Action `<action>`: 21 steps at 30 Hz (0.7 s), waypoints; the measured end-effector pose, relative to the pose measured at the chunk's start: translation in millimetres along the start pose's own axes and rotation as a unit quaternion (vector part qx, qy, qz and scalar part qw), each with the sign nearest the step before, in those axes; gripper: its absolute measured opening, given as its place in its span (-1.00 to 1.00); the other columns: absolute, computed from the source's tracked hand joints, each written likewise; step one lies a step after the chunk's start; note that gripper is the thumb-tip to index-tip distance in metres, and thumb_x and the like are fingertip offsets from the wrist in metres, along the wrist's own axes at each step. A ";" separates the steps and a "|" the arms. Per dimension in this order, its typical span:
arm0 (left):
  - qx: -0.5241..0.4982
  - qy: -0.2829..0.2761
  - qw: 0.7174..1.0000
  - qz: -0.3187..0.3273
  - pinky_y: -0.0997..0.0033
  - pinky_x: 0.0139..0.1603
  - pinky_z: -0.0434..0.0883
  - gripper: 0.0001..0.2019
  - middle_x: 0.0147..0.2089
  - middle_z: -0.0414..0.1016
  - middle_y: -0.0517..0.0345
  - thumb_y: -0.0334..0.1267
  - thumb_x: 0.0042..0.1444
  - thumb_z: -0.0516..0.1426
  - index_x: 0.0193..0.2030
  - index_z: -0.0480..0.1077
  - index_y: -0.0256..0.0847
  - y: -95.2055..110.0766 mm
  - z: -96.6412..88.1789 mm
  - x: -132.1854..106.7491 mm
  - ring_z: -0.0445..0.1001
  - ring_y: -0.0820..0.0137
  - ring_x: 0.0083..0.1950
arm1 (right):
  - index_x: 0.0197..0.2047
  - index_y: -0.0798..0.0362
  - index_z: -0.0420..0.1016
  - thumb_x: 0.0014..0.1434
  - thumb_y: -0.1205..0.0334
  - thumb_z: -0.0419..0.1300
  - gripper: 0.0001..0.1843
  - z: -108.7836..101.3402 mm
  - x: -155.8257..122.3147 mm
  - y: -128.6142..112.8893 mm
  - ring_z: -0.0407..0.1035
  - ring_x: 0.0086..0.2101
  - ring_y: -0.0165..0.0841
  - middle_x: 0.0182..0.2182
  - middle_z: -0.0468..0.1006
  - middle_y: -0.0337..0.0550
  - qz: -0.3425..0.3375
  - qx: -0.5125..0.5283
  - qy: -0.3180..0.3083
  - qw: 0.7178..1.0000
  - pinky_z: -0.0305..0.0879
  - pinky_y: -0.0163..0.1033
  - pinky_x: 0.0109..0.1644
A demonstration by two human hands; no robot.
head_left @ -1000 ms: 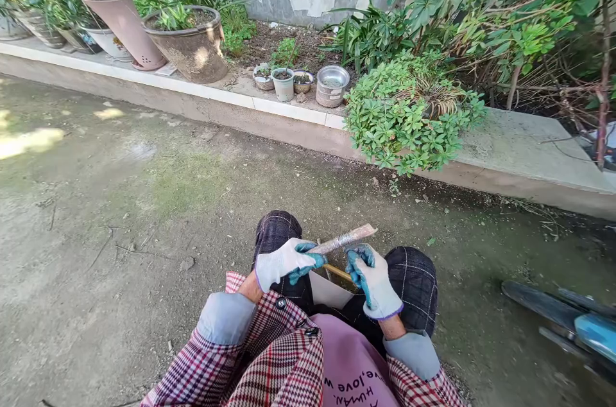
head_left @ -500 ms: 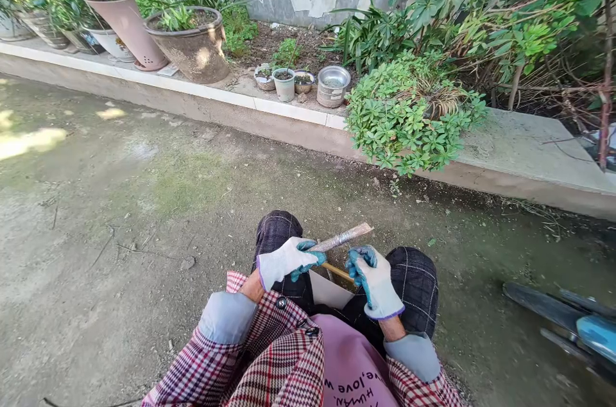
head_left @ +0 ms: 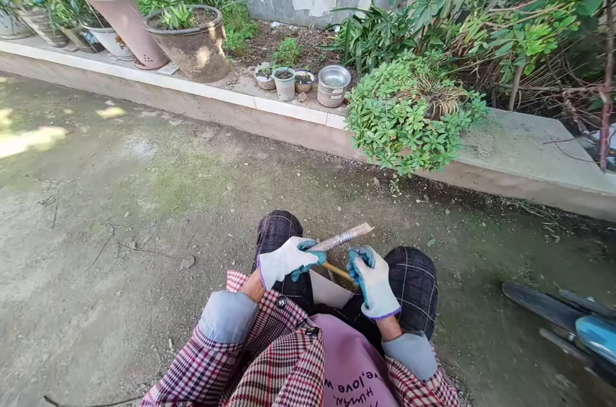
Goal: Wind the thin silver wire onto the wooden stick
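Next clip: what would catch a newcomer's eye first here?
The gloved pair low in the middle: the left hand grips a silver-wrapped stick over the lap, the right hand beside a thin yellow stick. Behind, a leafy bush spills over the concrete ledge, with a big brown flowerpot further left.

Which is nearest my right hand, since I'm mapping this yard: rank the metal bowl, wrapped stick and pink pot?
1. Wrapped stick, just ahead of the right hand.
2. Metal bowl, on the ledge straight ahead.
3. Pink pot, far left on the ledge.
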State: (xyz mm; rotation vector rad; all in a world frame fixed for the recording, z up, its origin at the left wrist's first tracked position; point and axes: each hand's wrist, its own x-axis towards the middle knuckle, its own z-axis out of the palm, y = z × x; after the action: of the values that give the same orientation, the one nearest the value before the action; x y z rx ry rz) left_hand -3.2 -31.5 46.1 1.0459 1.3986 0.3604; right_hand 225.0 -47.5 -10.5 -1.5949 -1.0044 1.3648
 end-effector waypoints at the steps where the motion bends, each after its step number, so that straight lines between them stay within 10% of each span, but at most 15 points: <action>1: -0.002 0.000 1.000 0.002 0.49 -0.54 0.13 -0.62 -0.56 0.31 0.27 0.00 -0.03 0.28 -0.21 0.58 -0.30 -0.4 -0.1 0.8 0.20 0.51 -0.56 | -0.33 0.02 0.47 0.04 -0.13 0.32 -0.63 1.5 -0.4 -0.5 0.30 -0.60 -0.39 -0.57 0.50 -0.27 0.018 0.014 -0.007 1.000 0.17 -0.31 -0.59; 21: -0.041 0.014 0.999 0.027 0.44 -0.57 0.08 -0.72 -0.64 0.27 0.25 -0.09 -0.05 0.31 -0.32 0.59 -0.30 -5.8 2.5 2.1 0.18 0.49 -0.59 | -0.35 0.04 0.47 0.08 -0.05 0.27 -0.70 -0.4 5.7 13.2 0.24 -0.60 -0.40 -0.60 0.44 -0.30 -0.040 -0.062 -0.021 0.997 0.20 -0.29 -0.53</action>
State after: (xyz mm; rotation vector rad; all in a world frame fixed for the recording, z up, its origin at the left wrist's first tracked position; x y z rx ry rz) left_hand -2.5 -33.9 40.0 1.0164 1.3701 0.4704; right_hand 227.0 -47.2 -24.8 -1.6032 -1.1857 1.3094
